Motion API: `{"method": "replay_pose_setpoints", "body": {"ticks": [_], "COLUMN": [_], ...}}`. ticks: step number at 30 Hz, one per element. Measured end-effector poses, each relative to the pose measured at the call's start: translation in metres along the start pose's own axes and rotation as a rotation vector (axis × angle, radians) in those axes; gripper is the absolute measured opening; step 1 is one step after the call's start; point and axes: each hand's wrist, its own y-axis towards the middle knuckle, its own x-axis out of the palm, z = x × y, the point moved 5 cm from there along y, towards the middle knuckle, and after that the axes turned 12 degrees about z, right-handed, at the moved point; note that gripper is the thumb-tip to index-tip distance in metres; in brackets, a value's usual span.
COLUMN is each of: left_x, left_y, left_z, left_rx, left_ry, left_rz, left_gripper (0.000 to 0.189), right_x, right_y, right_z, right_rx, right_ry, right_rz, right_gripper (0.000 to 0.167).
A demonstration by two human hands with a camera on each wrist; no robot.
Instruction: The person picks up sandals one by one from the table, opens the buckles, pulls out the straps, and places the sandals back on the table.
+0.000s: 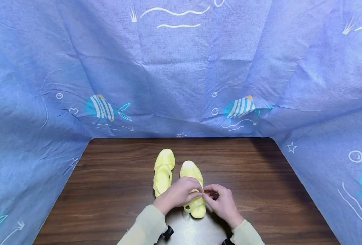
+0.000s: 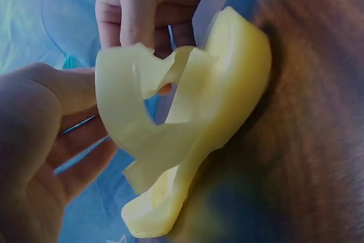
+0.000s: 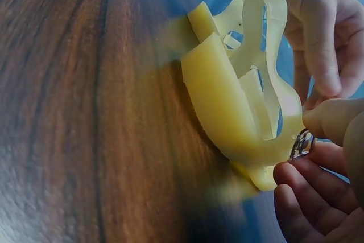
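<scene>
A pair of yellow sandals stands on the table. The nearer one, the right sandal [image 1: 191, 169], is between my hands, its cut-out straps [image 2: 116, 92] raised in loops above the sole. My left hand [image 1: 181, 193] reaches across this sandal, thumb and fingertips pinching at its strap; the strap hides part of those fingertips in the left wrist view. My right hand [image 1: 222, 203] is at the sandal's right side. Its thumb and fingers grip the strap at a small metal buckle [image 3: 302, 144]. The left sandal [image 1: 163, 177] lies just beyond my left hand.
The dark wood-grain table [image 1: 116, 190] extends to both sides of the sandals. Blue cloth [image 1: 174, 81] printed with fish hangs along its back and sides. Dark wrist devices [image 1: 168, 232] sit at the sleeves.
</scene>
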Motion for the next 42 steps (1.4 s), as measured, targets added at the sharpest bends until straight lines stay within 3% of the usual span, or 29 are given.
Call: {"method": "replay_pose_setpoints", "body": {"ticks": [5, 9, 13, 20, 26, 30, 37, 42], "left_x": [-0.007, -0.009, -0.006, 0.001, 0.009, 0.013, 0.016, 0.017], "left_y": [-0.013, -0.028, -0.043, -0.065, -0.082, -0.088, -0.090, -0.090], "left_z": [0.005, 0.011, 0.016, 0.016, 0.014, 0.013, 0.012, 0.012], "left_rx": [-0.103, -0.216, -0.333, -0.503, -0.595, -0.602, -0.517, -0.467], "left_ry": [0.084, 0.114, 0.097, 0.092, 0.062, 0.037, 0.071, 0.107], "left_rz": [0.243, 0.342, 0.337, 0.211, 0.160, 0.153, 0.185, 0.222], "left_gripper": [0.009, 0.032, 0.056, 0.096, 0.109, 0.112, 0.111, 0.107], "right_x": [0.000, -0.001, -0.001, -0.002, -0.007, -0.010, -0.009, -0.003], "right_y": [-0.001, -0.002, -0.005, -0.011, -0.018, -0.021, -0.028, -0.034], "right_z": [0.000, 0.000, 0.001, 0.003, 0.005, 0.001, -0.004, -0.007], "right_rx": [0.012, 0.035, 0.056, 0.054, 0.064, 0.013, -0.028, -0.073], "right_ry": [-0.006, -0.012, -0.023, -0.018, -0.024, -0.098, -0.254, -0.309], "right_rz": [-0.018, -0.045, -0.071, -0.109, -0.150, -0.198, -0.309, -0.345], "right_gripper": [0.019, 0.017, 0.018, 0.021, 0.035, 0.052, 0.092, 0.100]}}
